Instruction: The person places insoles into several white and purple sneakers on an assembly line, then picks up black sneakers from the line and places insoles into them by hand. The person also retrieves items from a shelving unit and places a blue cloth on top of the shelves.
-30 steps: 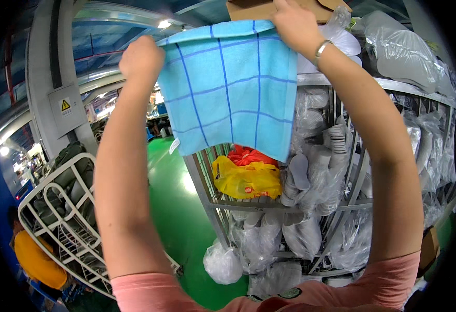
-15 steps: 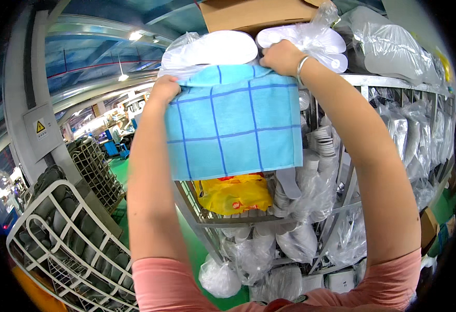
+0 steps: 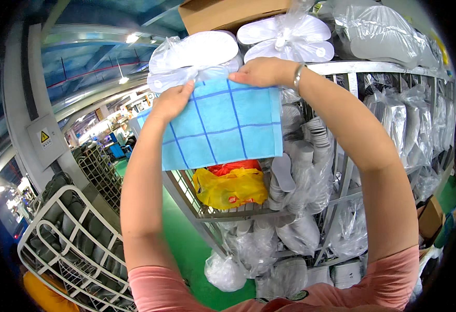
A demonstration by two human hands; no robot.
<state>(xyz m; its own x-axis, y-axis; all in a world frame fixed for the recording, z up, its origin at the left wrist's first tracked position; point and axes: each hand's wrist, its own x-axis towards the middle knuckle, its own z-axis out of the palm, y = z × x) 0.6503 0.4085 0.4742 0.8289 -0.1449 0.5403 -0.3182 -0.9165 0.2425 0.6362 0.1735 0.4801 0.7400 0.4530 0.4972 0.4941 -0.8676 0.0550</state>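
A light blue towel (image 3: 220, 125) with dark blue check lines hangs down the front of a metal rack (image 3: 337, 67), its upper edge at the height of the top rail. My left hand (image 3: 173, 102) is closed on the towel's upper edge near its left part, thumb on the front. On the same edge, further right, my right hand (image 3: 263, 72) grips with its thumb forward; a bracelet circles that wrist. The other fingers are partly hidden behind the cloth. Just beyond my hands lie bagged white shoe soles (image 3: 285, 35).
Below the towel, a yellow plastic bag (image 3: 230, 190) sits on a shelf beside stacked, bagged soles (image 3: 311, 171). A white metal rack (image 3: 77, 244) with dark soles stands at the left, near a pillar (image 3: 30, 104). A cardboard box (image 3: 233, 13) rests behind the top.
Both hands have come closer together along the towel's upper edge, the right one moving left and down. The towel's folded-back top flap no longer shows. The view has shifted slightly.
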